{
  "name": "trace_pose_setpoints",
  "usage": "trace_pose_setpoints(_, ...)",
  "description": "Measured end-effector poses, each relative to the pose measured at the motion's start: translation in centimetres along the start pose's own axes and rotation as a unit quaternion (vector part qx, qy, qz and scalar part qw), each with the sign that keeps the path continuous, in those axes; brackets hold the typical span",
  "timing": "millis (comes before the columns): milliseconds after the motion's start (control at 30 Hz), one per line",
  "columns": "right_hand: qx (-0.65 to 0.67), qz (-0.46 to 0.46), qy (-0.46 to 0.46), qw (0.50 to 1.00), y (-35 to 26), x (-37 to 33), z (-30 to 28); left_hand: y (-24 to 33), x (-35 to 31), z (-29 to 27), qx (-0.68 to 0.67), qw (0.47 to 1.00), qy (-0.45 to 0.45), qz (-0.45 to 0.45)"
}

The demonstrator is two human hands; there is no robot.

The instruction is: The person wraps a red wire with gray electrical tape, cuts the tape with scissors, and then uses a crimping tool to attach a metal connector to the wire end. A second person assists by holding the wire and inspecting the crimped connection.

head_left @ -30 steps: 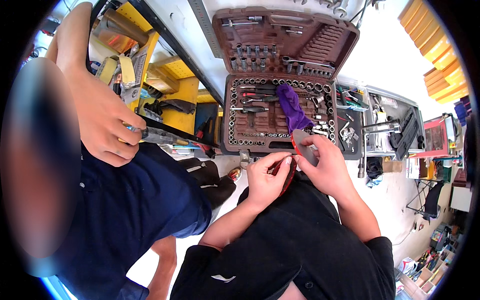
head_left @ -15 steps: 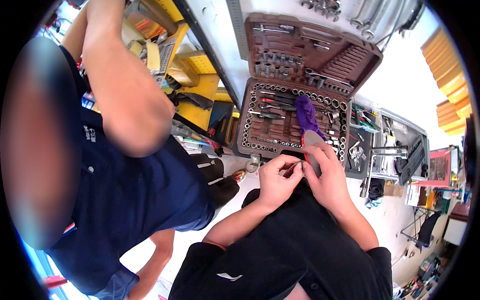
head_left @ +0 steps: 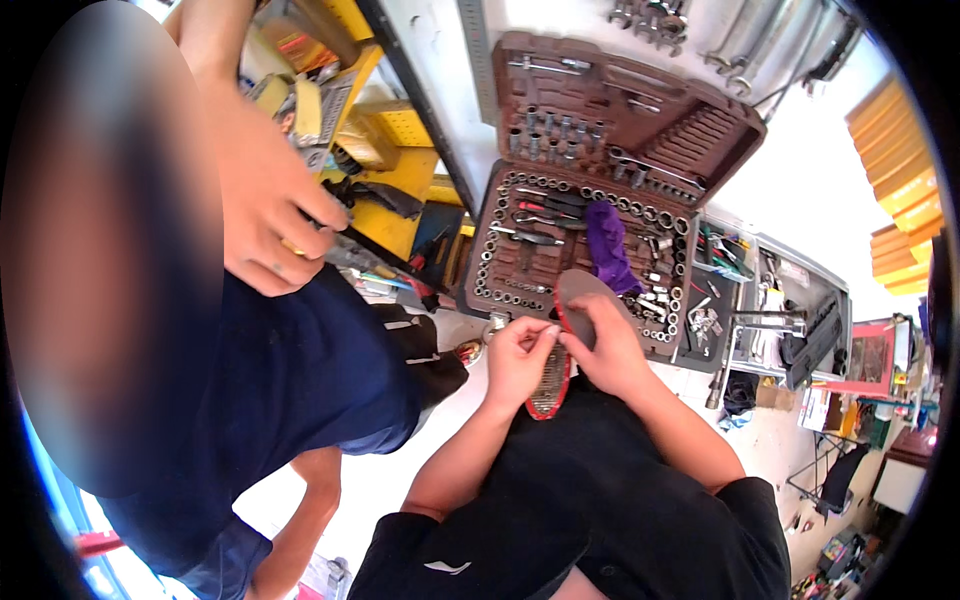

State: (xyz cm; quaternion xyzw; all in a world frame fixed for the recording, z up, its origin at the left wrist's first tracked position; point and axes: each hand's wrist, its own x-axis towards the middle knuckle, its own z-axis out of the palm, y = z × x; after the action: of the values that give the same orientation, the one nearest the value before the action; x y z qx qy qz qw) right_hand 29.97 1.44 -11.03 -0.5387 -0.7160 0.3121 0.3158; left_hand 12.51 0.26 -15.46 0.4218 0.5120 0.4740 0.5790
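A long, flat oval piece [head_left: 549, 385] with a red rim sits between my hands above my lap. Its upper part shows a smooth grey face, its lower part a ridged brownish one; its exact kind cannot be made out. My right hand [head_left: 609, 348] is closed round the upper part, thumb at the rim. At the middle of the rim, my left hand [head_left: 520, 362] pinches thumb and forefinger together; what lies between those fingertips is too small to name. Just beyond is an open brown socket set case [head_left: 515, 270], with a purple cloth [head_left: 610, 248] lying on its sockets.
On my left stands a person in a dark blue shirt [head_left: 300, 370], one hand [head_left: 275, 225] near a yellow shelf [head_left: 400, 225]. To the right are a tool tray [head_left: 825, 330] and a metal wrench [head_left: 725, 365]. More wrenches [head_left: 745, 60] hang on the wall.
My hands have moved left and slightly nearer me. The oval piece has turned, so its ridged lower part now shows. The other person's hand has come into clearer view and shifted.
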Motion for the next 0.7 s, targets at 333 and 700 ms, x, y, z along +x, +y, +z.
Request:
trace_pose_setpoints(333, -0.135, -0.1, -0.023, 0.986, 9.4, 2.3, 4.7, -9.8, 4.2, -0.3, 0.032, 0.993, 0.093, -0.058)
trace_pose_setpoints(700, -0.138, -0.075, 0.17, 0.973, 10.9, -5.8, 5.0, -13.2, 4.1, -1.4, 0.1, 0.989, 0.071, -0.08)
